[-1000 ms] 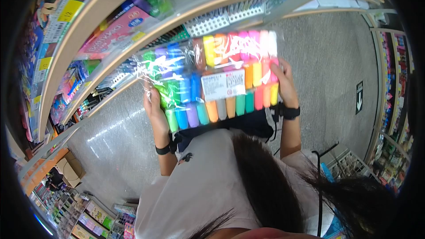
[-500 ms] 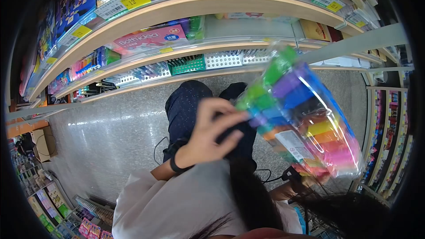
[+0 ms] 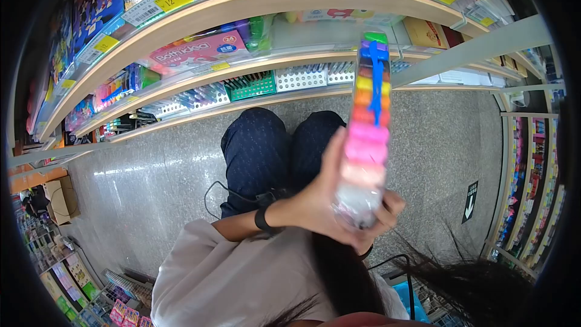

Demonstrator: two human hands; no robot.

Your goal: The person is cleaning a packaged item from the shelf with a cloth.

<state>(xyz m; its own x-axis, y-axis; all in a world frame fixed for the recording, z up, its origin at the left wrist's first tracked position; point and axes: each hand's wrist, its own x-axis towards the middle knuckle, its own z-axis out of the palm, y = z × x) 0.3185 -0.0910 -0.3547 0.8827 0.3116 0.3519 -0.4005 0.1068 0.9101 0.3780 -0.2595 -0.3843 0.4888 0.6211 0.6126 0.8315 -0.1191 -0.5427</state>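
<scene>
A clear plastic pack of coloured modelling clay [image 3: 369, 139] is held between my hands, its narrow side turned up to me. Its colours run from green and blue at the far end through yellow, orange and pink to pale at the near end. A blue strip lies along the far half. My left hand [image 3: 318, 206] grips the near end from the left, with a dark band on the wrist. From the right, the fingers of my right hand [image 3: 387, 215] curl round the same end; the rest of that hand is hidden behind the pack.
Ahead stand wooden shelves [image 3: 290, 3] with price tags. A pink-labelled pack [image 3: 196, 51] sits on the middle shelf, and green [image 3: 251, 86] and white baskets of pens are below. A metal bar [image 3: 478, 51] crosses at right. A cardboard box [image 3: 60, 200] stands on the left.
The pack has swung from a broad-face view at right to an edge-on, more upright position. My left hand has moved right and taken hold of its near end.
</scene>
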